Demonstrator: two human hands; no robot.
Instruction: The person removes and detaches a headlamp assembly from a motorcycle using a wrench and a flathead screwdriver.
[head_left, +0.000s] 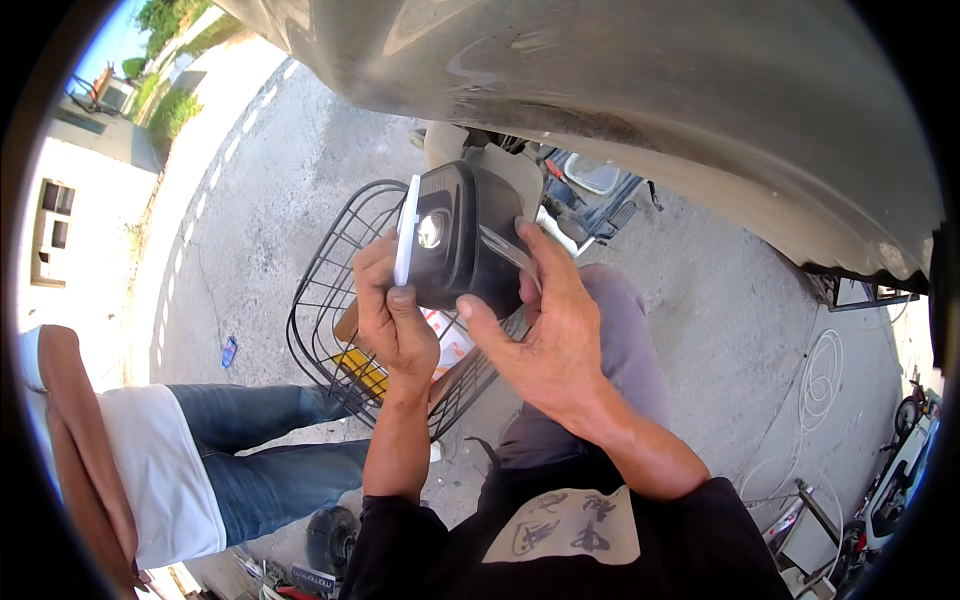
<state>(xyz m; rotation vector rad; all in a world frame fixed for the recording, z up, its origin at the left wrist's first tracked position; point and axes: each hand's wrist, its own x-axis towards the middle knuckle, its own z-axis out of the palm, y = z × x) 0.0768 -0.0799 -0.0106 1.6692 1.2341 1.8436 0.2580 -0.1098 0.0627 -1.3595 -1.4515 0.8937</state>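
In front of me, both hands hold up a black rounded housing [495,235] with a bright round spot on its side, perhaps a lamp unit. A thin white panel [407,230] runs along its left edge. My left hand [388,325] is closed there, its thumb and fingers at the panel's lower end. On the opposite side, my right hand [548,335] grips the housing, thumb below and fingers at the right side. A thin silvery strip [507,250] lies along the housing, its end by my right fingers. Below the hands is a black wire basket [291,325].
Inside the basket lie a yellow item [362,372] and an orange-and-white packet [452,345]. A person in jeans [265,490] stands at the left. A glossy greyish curved sheet [640,80] spans the top. At the right, a white hose [820,380] lies coiled on the concrete.
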